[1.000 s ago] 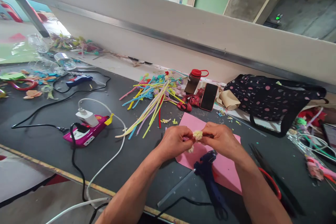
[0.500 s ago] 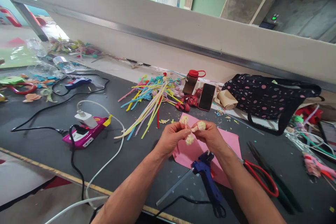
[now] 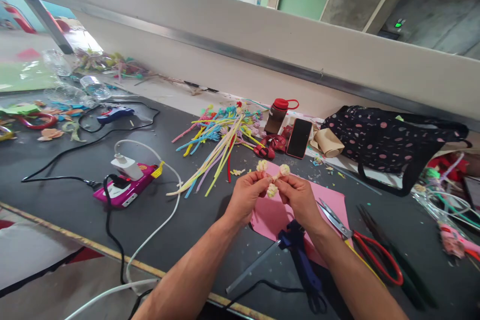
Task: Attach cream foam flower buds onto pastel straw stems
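Observation:
Between both hands is a small cream-coloured fuzzy piece with three knobbly clusters, looking like bent pipe cleaner. My left hand pinches it from the left, thumb and forefinger closed near its middle. From the right, my right hand grips it the same way beside the upper right cluster. Below the hands lies a pink sheet on the dark table. A blue glue gun with a clear glue stick rests partly on the sheet. Red-handled scissors lie right of my right forearm.
Long coloured pipe cleaners are heaped behind my left hand. A phone, a red-lidded bottle and a black patterned bag stand along the back. On the left, a magenta power strip has cords across the table. Dark-handled pliers lie far right.
My right hand has shifted its hold, and its fingertips now sit closer to the left hand's, with the upper right cluster above them. The view has turned slightly, uncovering the scissor blades.

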{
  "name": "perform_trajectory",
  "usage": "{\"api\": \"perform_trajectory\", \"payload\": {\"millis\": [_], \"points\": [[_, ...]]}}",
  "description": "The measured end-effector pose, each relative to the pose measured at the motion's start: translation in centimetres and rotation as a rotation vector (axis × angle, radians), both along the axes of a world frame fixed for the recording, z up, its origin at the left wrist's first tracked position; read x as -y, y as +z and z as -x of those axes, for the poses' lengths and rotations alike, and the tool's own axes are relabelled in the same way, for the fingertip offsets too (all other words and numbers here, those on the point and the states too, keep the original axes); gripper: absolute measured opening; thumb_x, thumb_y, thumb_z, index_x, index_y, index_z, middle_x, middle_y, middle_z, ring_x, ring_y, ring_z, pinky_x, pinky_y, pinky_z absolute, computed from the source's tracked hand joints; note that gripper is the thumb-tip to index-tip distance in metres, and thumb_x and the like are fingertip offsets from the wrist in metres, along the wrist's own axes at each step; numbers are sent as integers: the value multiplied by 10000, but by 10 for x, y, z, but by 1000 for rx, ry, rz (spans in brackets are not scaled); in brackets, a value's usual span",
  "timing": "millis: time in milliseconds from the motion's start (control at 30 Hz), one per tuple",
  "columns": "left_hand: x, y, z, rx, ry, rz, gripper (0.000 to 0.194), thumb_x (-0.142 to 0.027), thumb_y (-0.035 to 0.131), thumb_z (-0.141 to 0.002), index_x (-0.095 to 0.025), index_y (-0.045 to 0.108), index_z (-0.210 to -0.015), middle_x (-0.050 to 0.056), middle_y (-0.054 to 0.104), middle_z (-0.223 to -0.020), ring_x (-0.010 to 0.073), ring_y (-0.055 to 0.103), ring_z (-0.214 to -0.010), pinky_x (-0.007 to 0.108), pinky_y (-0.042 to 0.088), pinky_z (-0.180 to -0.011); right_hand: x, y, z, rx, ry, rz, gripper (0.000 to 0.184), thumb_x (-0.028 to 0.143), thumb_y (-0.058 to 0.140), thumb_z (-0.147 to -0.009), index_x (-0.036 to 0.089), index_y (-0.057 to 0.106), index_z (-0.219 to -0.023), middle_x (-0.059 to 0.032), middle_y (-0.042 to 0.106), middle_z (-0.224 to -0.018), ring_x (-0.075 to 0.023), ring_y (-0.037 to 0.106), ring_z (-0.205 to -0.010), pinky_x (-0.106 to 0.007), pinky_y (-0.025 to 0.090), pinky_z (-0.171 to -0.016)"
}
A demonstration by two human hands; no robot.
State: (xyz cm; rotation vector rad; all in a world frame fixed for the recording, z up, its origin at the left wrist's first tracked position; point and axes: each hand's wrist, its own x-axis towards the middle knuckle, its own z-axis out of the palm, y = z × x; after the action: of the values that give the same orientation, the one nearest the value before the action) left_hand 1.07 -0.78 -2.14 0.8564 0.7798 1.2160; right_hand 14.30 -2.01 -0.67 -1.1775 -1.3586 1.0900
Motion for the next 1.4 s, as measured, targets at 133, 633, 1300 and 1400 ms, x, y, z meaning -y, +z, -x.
{"api": "perform_trajectory", "payload": {"millis": [133, 633, 1300, 1400], "points": [[1, 0, -1, -77, 9, -39, 226, -339, 669, -666, -116, 636, -683, -7, 532, -582, 67, 421, -517, 195, 325, -517, -3, -6, 0, -88, 11, 88, 270, 361, 598, -747, 157, 556, -575, 67, 392, -399, -67, 295, -399, -220, 221, -429], [3, 3, 1, 7, -70, 68, 239, -337, 705, -630, -108, 651, -675, 10, 571, -573, 66, 445, -503, 201, 322, -502, -8, -20, -1, -422, 45, 212, 246, 287, 732, -614, 169, 676, -822, 48, 481, -494, -49, 325, -399, -191, 187, -379], [12, 7, -7, 50, 6, 34, 189, -260, 700, -638, -116, 577, -642, -17, 571, -566, 57, 461, -511, 183, 341, -525, 1, -15, 10, -557, -30, 161, 146, 214, 717, -624, 189, 630, -739, 36, 585, -643, -77, 507, -528, -189, 398, -483], [12, 7, -8, 61, 15, 28, 182, -255, 694, -644, -116, 578, -647, -20, 563, -568, 55, 454, -510, 186, 347, -528, 2, -15, 13, -568, -34, 151, 133, 211, 704, -647, 193, 620, -749, 43, 578, -648, -76, 519, -542, -193, 418, -511]]}}
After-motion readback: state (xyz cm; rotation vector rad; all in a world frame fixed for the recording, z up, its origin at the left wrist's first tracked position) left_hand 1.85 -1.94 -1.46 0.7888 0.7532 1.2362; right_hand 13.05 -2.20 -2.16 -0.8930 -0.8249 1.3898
